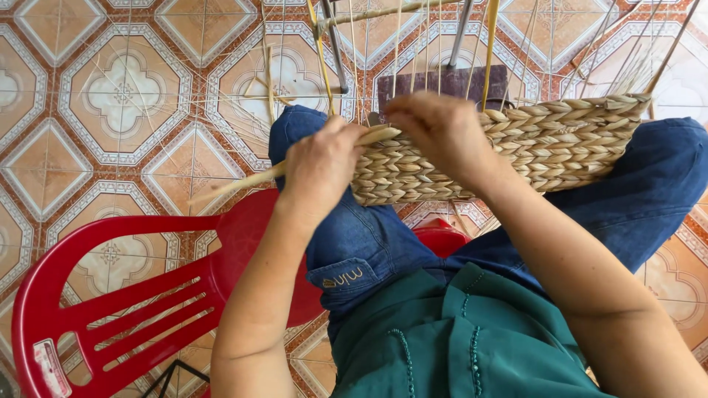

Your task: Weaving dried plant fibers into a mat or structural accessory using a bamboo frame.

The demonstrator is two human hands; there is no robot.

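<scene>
A half-woven straw basket (560,144) rests across my blue-jeaned knees, with thin upright stakes rising from its top edge. My left hand (321,166) grips a pale flat weaving strand (243,183) at the basket's left end; the strand trails off to the left over the floor. My right hand (442,133) lies over the basket's upper rim, fingers curled on the same strand where it enters the weave. My fingertips are hidden behind the hands.
A red plastic chair (110,295) stands at the lower left beside my leg. Loose straw strands (147,96) lie across the patterned tile floor. A dark purple mat (442,81) and metal rods (335,44) sit beyond the basket.
</scene>
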